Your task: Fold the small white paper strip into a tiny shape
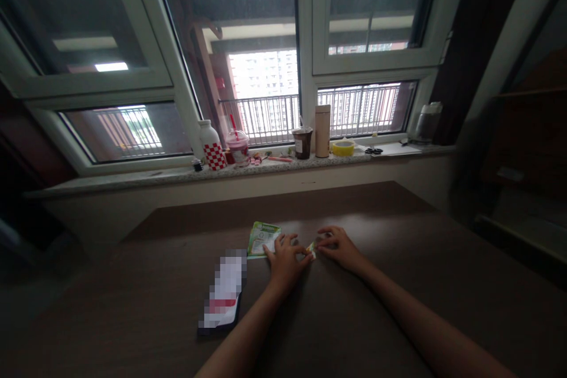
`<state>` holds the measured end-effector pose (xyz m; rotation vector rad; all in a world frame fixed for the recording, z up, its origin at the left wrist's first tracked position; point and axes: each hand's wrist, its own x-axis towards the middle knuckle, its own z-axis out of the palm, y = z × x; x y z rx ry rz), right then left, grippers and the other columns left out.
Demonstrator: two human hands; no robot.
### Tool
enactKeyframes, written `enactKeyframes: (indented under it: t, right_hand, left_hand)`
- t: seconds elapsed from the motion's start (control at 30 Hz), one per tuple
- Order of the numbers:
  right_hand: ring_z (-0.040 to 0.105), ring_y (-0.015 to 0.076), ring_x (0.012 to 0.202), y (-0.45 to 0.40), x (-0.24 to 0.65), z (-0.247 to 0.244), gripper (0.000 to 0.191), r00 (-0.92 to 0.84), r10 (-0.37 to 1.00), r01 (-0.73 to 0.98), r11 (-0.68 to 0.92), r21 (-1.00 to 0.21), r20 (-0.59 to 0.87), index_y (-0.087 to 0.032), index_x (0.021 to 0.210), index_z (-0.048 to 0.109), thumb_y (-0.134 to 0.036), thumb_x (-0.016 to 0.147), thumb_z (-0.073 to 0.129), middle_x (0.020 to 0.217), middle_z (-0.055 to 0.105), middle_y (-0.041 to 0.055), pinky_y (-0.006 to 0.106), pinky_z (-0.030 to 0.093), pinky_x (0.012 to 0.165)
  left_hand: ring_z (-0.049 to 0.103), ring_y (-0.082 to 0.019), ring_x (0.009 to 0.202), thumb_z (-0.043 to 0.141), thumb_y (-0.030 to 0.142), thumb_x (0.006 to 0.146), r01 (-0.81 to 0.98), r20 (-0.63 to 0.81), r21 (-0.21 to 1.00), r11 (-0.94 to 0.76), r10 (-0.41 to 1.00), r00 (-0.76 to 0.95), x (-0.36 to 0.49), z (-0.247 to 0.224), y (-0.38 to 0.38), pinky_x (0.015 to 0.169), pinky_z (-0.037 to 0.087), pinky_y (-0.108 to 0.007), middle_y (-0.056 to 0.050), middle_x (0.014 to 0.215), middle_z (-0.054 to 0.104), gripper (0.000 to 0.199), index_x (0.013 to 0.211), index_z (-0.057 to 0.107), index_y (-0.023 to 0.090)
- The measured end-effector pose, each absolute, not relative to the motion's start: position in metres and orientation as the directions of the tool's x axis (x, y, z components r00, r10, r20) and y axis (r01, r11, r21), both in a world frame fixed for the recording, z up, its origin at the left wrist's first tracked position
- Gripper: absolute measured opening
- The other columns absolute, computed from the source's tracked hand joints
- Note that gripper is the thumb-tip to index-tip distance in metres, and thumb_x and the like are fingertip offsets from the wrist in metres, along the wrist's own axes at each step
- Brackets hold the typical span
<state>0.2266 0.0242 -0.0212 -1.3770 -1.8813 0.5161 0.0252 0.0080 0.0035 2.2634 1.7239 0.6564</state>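
Pinching small printed piece (312, 250), just below frame centre: left hand (287, 257) grips its left edge, other fingers spread; right hand (340, 248) narrowed at its right edge, hold unclear. Uneven pulling could tear it. Left fingers overlap green sheet (261, 241); phone (224, 295) lower left.

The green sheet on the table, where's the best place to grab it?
Probably pinch the sheet by its far left corner, coming from the far side. It lies flat on the table, so a corner should lift easiest, and the left hand overlaps its near right part.
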Motion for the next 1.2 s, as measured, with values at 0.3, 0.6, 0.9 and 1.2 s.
enactKeyframes:
  t: [0.3,0.6,0.9,1.2]
  right_hand:
    - [0.043,0.0242,0.122,0.021,0.221,-0.017,0.011,-0.164,0.940,0.721,0.321,-0.615,0.298,-0.030,0.084,0.078,-0.033,0.076,0.072,0.123,0.057,0.0052,0.040,0.033,0.108]
    - [0.039,0.0260,0.123,0.021,0.217,-0.013,0.015,-0.114,0.943,0.783,0.280,-0.556,0.313,-0.033,0.093,0.077,-0.035,0.082,0.067,0.122,0.054,0.0079,0.041,0.034,0.109]
    - [0.040,0.0270,0.122,0.024,0.214,-0.018,0.019,-0.066,0.947,0.823,0.229,-0.519,0.314,-0.036,0.098,0.075,-0.042,0.085,0.062,0.124,0.053,0.0077,0.041,0.038,0.104]
    - [0.044,0.0257,0.120,0.023,0.217,-0.017,0.023,-0.071,0.953,0.818,0.224,-0.529,0.294,-0.037,0.104,0.073,-0.041,0.084,0.064,0.126,0.054,0.0055,0.042,0.036,0.103]
  left_hand:
    - [0.030,-0.032,0.136,0.067,0.048,0.078,0.866,0.205,0.408,-0.289,0.953,0.222,0.026,0.005,0.007,0.107,0.004,-0.074,0.004,0.138,0.052,0.014,0.084,0.075,0.038]
    - [0.029,-0.031,0.136,0.067,0.048,0.078,0.865,0.198,0.407,-0.293,0.953,0.230,0.027,0.006,0.007,0.106,0.004,-0.074,0.004,0.138,0.052,0.013,0.084,0.074,0.039]
    - [0.031,-0.031,0.135,0.066,0.048,0.079,0.859,0.207,0.414,-0.300,0.950,0.232,0.027,0.004,0.007,0.106,0.004,-0.074,0.005,0.137,0.052,0.013,0.083,0.074,0.039]
    - [0.031,-0.031,0.135,0.066,0.048,0.079,0.850,0.242,0.423,-0.314,0.943,0.229,0.026,0.000,0.007,0.106,0.003,-0.074,0.004,0.135,0.054,0.013,0.083,0.074,0.039]
